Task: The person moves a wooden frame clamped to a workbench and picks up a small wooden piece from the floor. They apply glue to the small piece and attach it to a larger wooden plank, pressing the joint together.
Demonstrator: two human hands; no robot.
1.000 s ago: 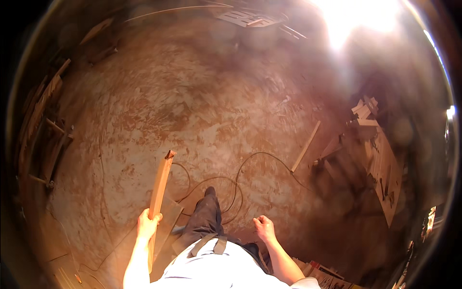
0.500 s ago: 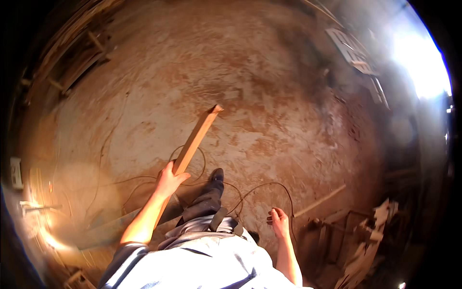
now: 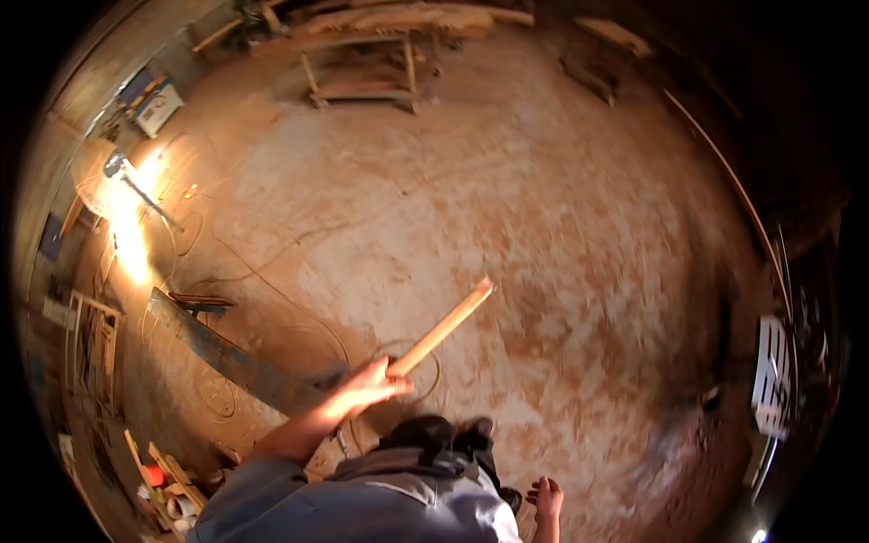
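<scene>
My left hand is closed around a piece of squared timber. The bar slants up and to the right from my fist, its far end over the floor; its lower end is hidden by my hand and arm. My right hand hangs low at my right side. Its fingers are loosely bent with small gaps between them, and I see nothing in it.
Cables trail over the dusty floor near my feet. A long grey beam-like piece lies at left, near a bright lamp. A wooden workbench stands ahead. A white slatted panel is at right.
The view has swung round to the right, bringing the workbench and lamp further into sight. The timber stays in my left hand and now tilts more toward the right. My right hand sits lower.
</scene>
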